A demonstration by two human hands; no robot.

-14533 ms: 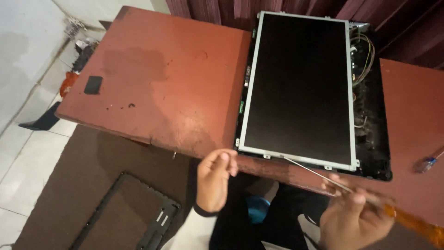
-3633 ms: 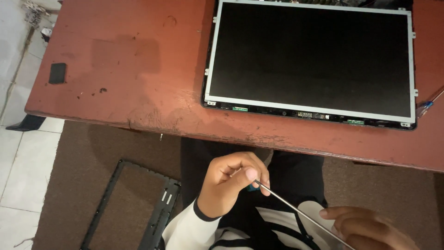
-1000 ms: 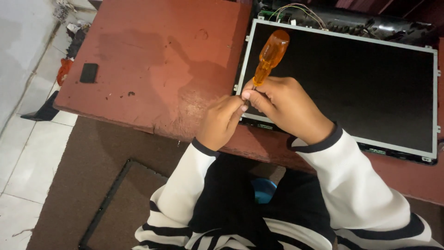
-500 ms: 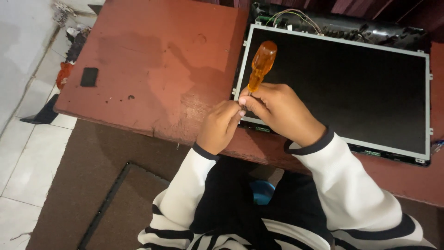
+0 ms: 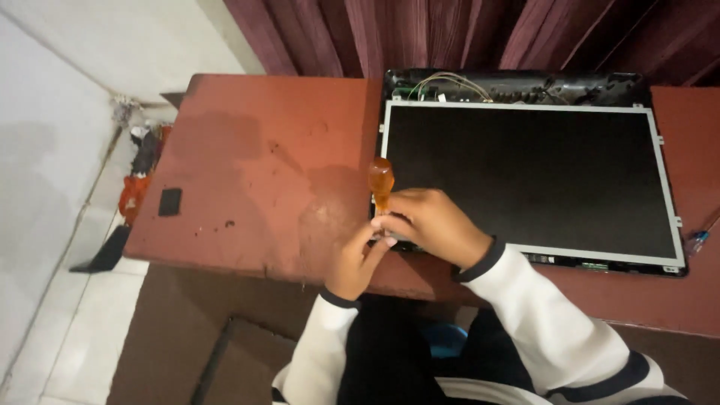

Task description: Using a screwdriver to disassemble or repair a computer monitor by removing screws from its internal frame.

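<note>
Right hand [image 5: 431, 225] closed around the lower part of a screwdriver [image 5: 381, 184], fingers wrapped over the shaft, orange see-through handle sticking up above the knuckles, close to upright. Tip hidden under the hands, can't tell what it touches. Left hand [image 5: 358, 259] curled shut, pinching at the shaft just below the right hand; fingertips of both hands meet there. Whether the left hand also holds some small part can't be told.

Both hands sit at the near left corner of a flat screen panel [image 5: 525, 176], which lies face up on a red-brown table [image 5: 255, 187]. Panel is dark with a thin silver metal frame, small tabs along its right edge. It rests in a black back shell [image 5: 517, 84] whose far edge shows loose wires and circuit parts. Far end of panel reaches the dark red curtain [image 5: 450, 34].

Both sleeves white with dark cuffs and dark stripes.

On the table, well apart to the left, a small black square piece [image 5: 170, 202] and a few dark specks near it. At the table's right side, just beside the panel's corner, a blue-tipped tool [image 5: 697, 240], mostly cut off.

Below the table a brown mat [image 5: 180, 322] with a black frame [image 5: 214, 360] lying on it. Left of the table, tiled floor with orange and black clutter [image 5: 139, 180] against the white wall.
</note>
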